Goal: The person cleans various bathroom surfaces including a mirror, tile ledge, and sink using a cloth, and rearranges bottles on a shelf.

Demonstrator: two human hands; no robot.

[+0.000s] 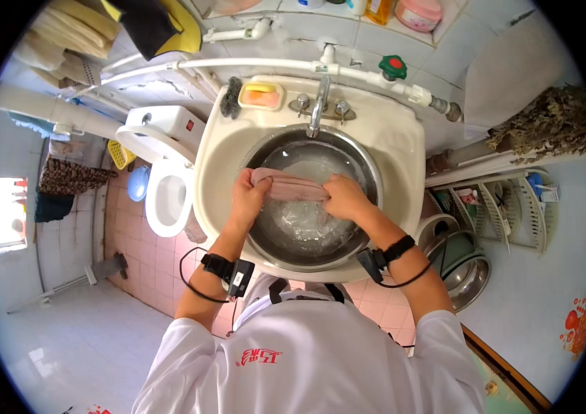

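A pinkish-brown cloth point(291, 186) is stretched between my two hands, above a metal basin point(260, 238) of water. My left hand point(248, 196) is closed round the cloth's left end, thumb on top. At the other end my right hand point(345, 198) grips it in closed fingers. The cloth looks wet and bunched lengthwise. Beneath it the water point(307, 224) is rippled and glints. The basin sits in a cream washbasin point(220, 172), under the spout of a chrome faucet point(319, 107). Whether water runs from the spout I cannot tell.
A soap dish point(261, 105) with yellow and orange soap and a dark scouring pad point(231, 98) lie on the washbasin's back left. A toilet point(169, 196) stands to the left. On the right are a slatted rack point(524, 207) and stacked metal basins point(469, 283).
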